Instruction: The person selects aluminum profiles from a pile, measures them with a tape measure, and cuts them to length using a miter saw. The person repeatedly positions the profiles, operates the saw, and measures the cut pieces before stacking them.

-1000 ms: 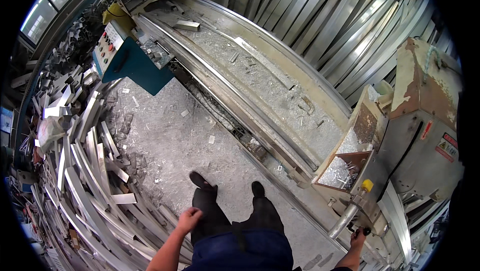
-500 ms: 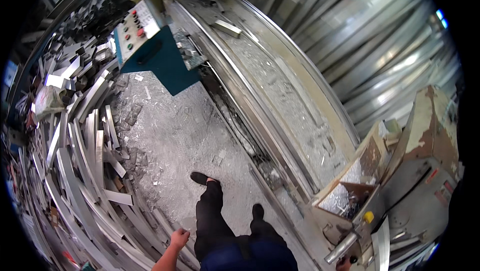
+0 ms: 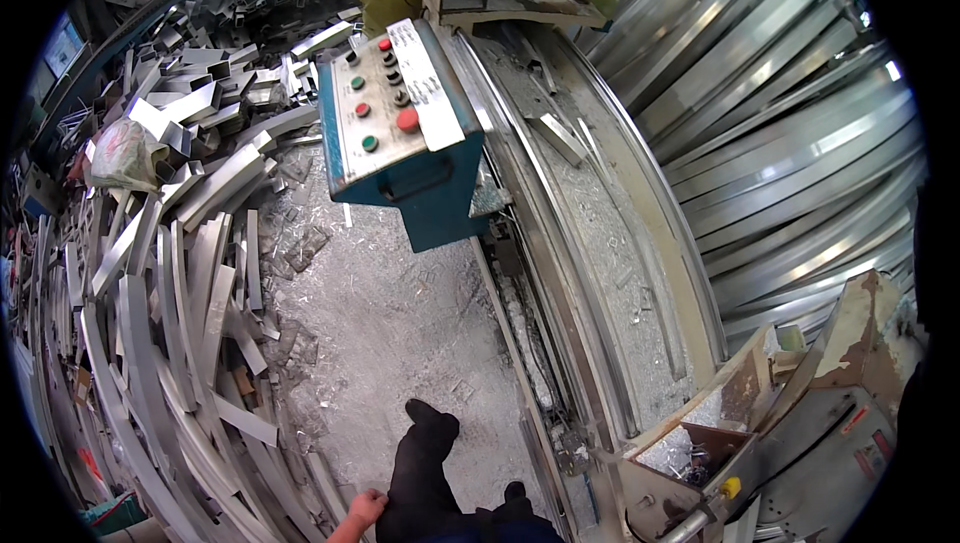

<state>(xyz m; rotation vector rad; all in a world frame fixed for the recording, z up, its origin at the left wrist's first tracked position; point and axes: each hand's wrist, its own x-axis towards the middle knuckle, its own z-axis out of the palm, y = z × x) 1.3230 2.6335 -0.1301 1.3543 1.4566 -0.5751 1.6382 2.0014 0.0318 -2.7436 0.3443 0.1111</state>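
My left hand [image 3: 368,506] hangs at the lower edge beside my dark trouser leg. Its fingers are curled in, and I see nothing held in them. Nearest to it, on the left, lie the ends of long metal profiles [image 3: 322,478] from a large pile. My right hand is out of the picture. Ahead of me stands a teal control box [image 3: 440,205] with a sloped panel of red, green and black buttons [image 3: 380,103]. Along its right side runs a long machine bed with metal rails [image 3: 560,213].
Metal offcuts [image 3: 190,103] heap up at the far left near a plastic bag [image 3: 125,155]. Shavings cover the grey floor [image 3: 390,323]. At lower right stands a worn machine head [image 3: 830,413] with an open bin [image 3: 690,453]. Long shiny profiles [image 3: 790,163] are stacked at right.
The control box appears larger and closer, shifted right in view, as I have stepped forward. A hand seen dimly by the machine at lower right is out of view. My left hand stays by my leg.
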